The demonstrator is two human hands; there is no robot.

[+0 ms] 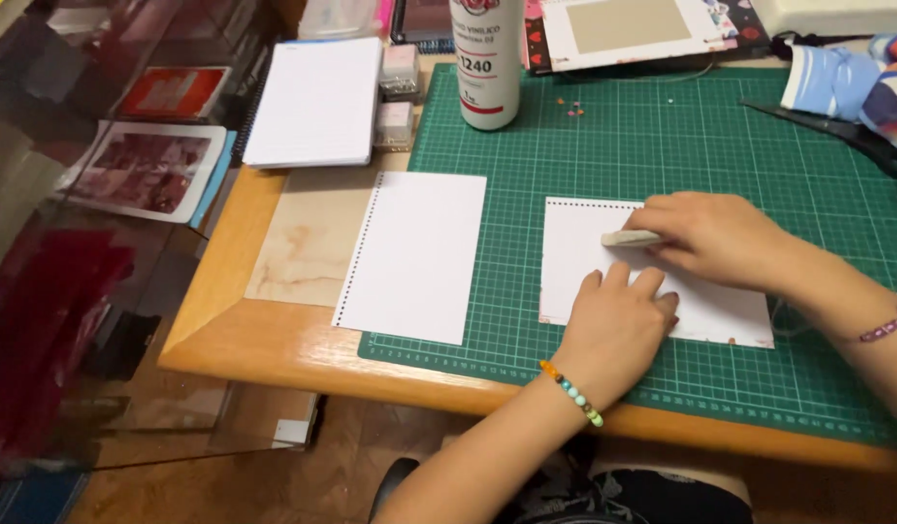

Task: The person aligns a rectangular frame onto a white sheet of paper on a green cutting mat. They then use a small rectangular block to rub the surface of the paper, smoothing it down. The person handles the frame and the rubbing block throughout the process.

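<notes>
While your left hand (618, 325) lies flat with its fingers spread, pressing down on the lower left part of a white punched sheet (579, 257), your right hand (715, 238) is closed around a small pale flat tool (631, 238), pinched between thumb and fingers so that its tip pokes out to the left and rests on the upper part of that same sheet. The sheet lies on the green cutting mat (662, 146), with its row of punched holes along the top edge and down the left side, and your two hands cover much of its right half. To the left, a second white sheet (414, 257) with holes down its left edge lies half on the mat and half on the wooden table (244, 340), well apart from both hands. Above it sits a spiral notepad (317, 102), and just beside that, on the mat's top left corner, stands a white glue bottle (487, 58) with a red band. You wear a beaded bracelet (570, 393) on the left wrist and a purple band (890, 325) on the right. Dark scissors (836, 126) lie at the far right of the mat, beside a patterned cloth (856, 82).
</notes>
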